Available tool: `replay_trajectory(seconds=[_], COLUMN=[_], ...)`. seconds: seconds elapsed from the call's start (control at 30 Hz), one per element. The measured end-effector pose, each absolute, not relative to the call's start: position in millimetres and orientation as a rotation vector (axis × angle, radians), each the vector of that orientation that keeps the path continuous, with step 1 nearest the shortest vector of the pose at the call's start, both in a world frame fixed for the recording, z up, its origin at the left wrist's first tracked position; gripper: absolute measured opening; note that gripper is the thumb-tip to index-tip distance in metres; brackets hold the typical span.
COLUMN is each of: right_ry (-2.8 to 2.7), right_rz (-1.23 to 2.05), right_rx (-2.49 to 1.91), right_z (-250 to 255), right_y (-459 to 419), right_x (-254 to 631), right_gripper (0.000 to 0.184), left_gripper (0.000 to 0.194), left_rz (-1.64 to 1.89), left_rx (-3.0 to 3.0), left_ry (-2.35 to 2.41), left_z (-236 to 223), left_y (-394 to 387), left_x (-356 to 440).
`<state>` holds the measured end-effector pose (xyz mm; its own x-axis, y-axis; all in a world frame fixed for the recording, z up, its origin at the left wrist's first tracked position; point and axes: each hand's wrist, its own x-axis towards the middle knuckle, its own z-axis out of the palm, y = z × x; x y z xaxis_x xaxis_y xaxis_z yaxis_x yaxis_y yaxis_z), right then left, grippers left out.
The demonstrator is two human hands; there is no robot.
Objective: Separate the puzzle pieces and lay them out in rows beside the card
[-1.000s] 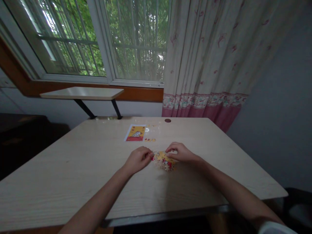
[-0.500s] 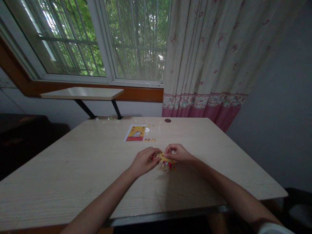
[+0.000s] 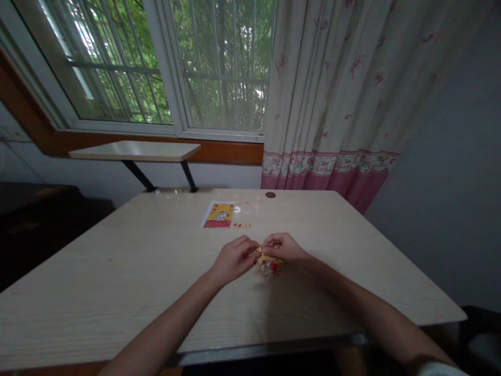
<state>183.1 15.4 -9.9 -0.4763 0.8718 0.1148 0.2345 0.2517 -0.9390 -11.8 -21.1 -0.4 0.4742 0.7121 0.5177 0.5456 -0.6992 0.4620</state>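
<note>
A small heap of puzzle pieces point(image 3: 270, 268), yellow, red, white and tan, lies on the table in front of me. My left hand point(image 3: 237, 257) curls around the heap's left side, its thumb and fingertips closed on pieces there. From the right, my right hand point(image 3: 285, 247) reaches over the top of the heap with thumb and forefinger pinched at a yellow piece. Both hands' fingertips almost meet, and the pieces between them are partly hidden. Beyond the hands lies a picture sheet point(image 3: 219, 214) showing a white spotted dog on yellow and red.
Several loose pieces point(image 3: 241, 226) lie in a row beside the sheet, with more small bits behind them. A dark round disc point(image 3: 270, 195) sits near the table's point(image 3: 136, 271) far edge. A raised shelf point(image 3: 136, 150) stands at the back left; a curtain point(image 3: 324, 104) hangs behind.
My right hand has shifted slightly left, bringing its fingertips closer to the left hand's over the heap. The left hand stays at the heap's left side.
</note>
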Motion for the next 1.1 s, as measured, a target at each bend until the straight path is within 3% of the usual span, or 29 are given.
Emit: replay_trajectory(seconds=[0.2,0.33,0.77,0.97,1.1], right_ry=[-1.963,-2.102,-2.166,-2.071,-1.936], right_rz=[0.559,0.302,0.17,0.089,0.003], right_rx=[-1.013,-0.932,-0.889,-0.957,-1.029], right_z=[-7.8,-6.5,-11.1,-2.7,2.0], right_y=[13.8,11.2,10.4,12.9,19.7], right_x=[185.9,185.7,185.4,195.4,213.0], right_gripper=[0.015,0.011,0.015,0.016,0.017], left_gripper=[0.016,0.016,0.015,0.027,0.021], left_rz=[1.181,1.231,1.201,1.152,1.021], left_rx=[2.396,2.388,2.384,2.401,2.474], left_ry=[1.199,1.22,1.205,1.27,1.25], left_z=[-2.5,-5.2,-4.6,-5.8,-4.8], left_y=[-16.9,-13.2,-13.8,-12.3,-11.8], left_x=[-15.3,-16.3,-14.6,-20.5,-30.7])
